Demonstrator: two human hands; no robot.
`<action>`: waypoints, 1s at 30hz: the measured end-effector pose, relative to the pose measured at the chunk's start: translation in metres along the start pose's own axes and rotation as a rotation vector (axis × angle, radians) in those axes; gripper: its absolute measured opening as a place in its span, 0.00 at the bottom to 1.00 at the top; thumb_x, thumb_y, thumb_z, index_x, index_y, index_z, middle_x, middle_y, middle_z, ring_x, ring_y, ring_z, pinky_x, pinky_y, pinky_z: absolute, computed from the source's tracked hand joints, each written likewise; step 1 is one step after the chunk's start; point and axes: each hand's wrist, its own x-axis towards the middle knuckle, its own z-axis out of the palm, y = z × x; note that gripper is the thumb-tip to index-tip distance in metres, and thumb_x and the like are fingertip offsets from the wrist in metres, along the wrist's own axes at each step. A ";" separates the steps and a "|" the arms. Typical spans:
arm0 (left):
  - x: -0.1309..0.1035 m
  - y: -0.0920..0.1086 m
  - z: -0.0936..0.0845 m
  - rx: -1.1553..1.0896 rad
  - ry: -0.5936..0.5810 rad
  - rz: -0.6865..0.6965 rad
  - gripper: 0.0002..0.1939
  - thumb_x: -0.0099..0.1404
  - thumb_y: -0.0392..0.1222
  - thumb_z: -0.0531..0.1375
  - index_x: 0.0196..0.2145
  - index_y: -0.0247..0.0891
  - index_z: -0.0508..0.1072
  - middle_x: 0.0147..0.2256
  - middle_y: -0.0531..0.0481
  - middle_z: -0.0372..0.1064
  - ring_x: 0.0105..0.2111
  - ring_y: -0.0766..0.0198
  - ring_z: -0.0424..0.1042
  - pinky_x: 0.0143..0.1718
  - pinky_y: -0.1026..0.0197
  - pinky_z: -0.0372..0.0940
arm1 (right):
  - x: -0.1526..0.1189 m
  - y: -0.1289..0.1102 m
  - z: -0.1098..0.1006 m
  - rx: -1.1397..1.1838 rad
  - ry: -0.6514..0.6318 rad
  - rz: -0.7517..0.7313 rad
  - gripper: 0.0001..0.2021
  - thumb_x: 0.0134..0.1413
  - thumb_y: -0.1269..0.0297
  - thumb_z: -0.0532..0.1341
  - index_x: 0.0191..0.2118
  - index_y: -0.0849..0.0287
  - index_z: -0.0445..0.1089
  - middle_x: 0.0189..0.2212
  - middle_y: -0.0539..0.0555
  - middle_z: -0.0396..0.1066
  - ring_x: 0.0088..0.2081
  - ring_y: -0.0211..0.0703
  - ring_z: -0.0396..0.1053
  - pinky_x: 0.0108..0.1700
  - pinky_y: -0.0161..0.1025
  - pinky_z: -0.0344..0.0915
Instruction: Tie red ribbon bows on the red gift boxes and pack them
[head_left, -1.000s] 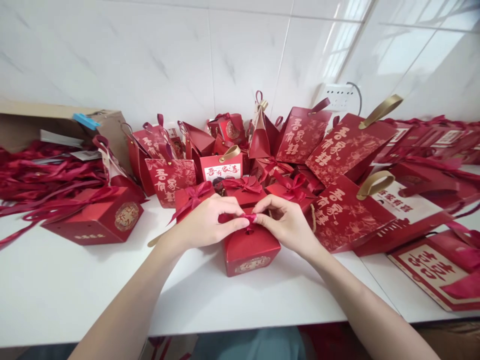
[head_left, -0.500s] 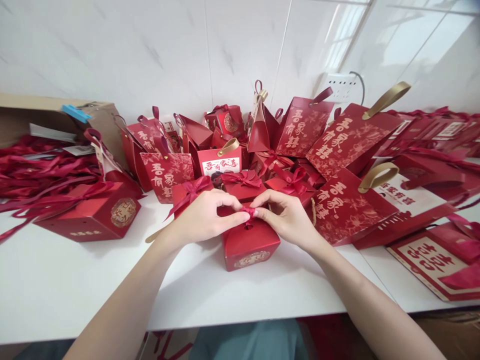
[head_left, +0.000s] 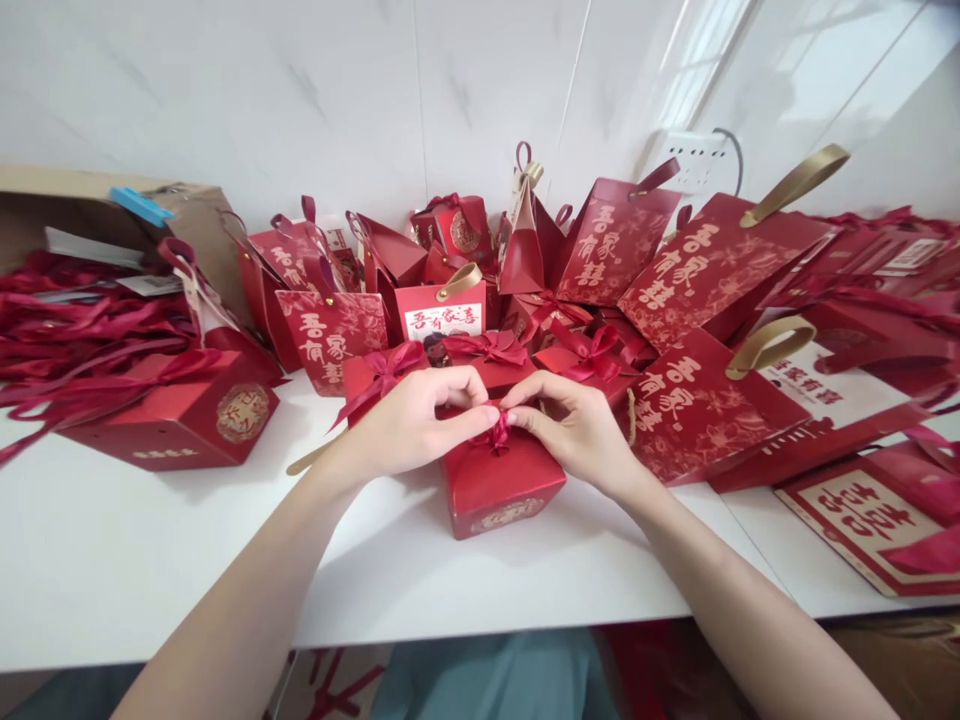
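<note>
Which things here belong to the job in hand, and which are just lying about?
In the job:
- left hand and right hand, pinching ribbon
- red box below

Apparently lying about:
- printed bags
- cardboard carton
- power strip

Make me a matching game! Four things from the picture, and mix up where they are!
1. Ribbon on the front middle box
2. Power strip
3. Blue object
4. Teal cloth

A. against the wall
B. below the table's front edge
C. between left hand and right hand
D. on the cardboard box

Pairs: 1-C, 2-A, 3-D, 4-B
</note>
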 end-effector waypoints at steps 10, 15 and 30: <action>0.001 0.000 0.001 0.039 0.039 -0.024 0.10 0.60 0.43 0.55 0.25 0.37 0.61 0.24 0.55 0.67 0.24 0.70 0.66 0.26 0.67 0.61 | -0.002 -0.015 -0.018 -0.159 -0.159 -0.170 0.06 0.47 0.75 0.60 0.29 0.57 0.68 0.45 0.55 0.67 0.42 0.46 0.69 0.43 0.42 0.66; 0.001 0.001 0.000 0.025 0.023 0.004 0.09 0.60 0.41 0.56 0.24 0.37 0.62 0.24 0.55 0.67 0.25 0.70 0.66 0.28 0.67 0.61 | -0.003 -0.018 -0.021 -0.260 -0.204 -0.201 0.01 0.49 0.69 0.64 0.30 0.56 0.72 0.42 0.54 0.69 0.42 0.44 0.70 0.47 0.42 0.66; -0.001 0.003 -0.002 0.174 0.053 0.062 0.09 0.61 0.42 0.56 0.25 0.37 0.66 0.25 0.54 0.68 0.26 0.69 0.67 0.30 0.65 0.61 | -0.004 -0.016 -0.016 -0.288 -0.176 -0.305 0.05 0.54 0.70 0.61 0.28 0.57 0.72 0.34 0.54 0.69 0.38 0.42 0.71 0.40 0.37 0.69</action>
